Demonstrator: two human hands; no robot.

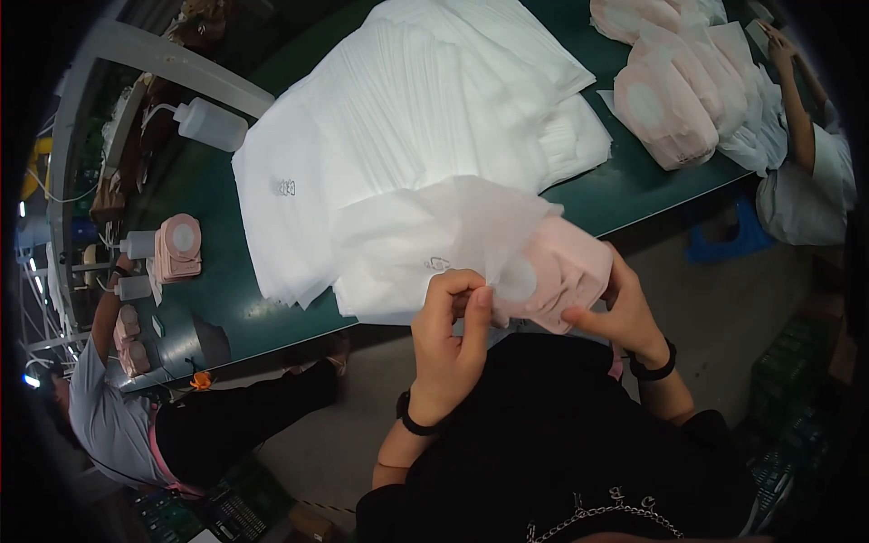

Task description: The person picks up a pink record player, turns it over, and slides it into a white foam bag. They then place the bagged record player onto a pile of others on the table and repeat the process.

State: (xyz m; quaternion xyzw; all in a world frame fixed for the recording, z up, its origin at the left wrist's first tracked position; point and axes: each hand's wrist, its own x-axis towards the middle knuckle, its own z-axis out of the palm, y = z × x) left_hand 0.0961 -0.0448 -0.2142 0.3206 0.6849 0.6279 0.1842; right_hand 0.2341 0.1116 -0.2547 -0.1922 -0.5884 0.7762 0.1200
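My left hand (450,330) pinches the edge of a translucent white plastic bag (471,213) between thumb and fingers. In my right hand (629,308) is a pink plastic part (570,271) with a pale round disc on its face. Part of the pink piece sits inside the mouth of the bag, and its near end sticks out into my right palm. Behind my hands, a large fanned pile of flat white bags (389,118) spreads over the green table (262,321).
Bagged pink parts (665,100) lie at the right, near a co-worker's arm (797,113). A squeeze bottle (213,124) stands far left. Further left are stacked pink parts (178,249) and another person (127,425). A blue stool (729,231) is below the table's right side.
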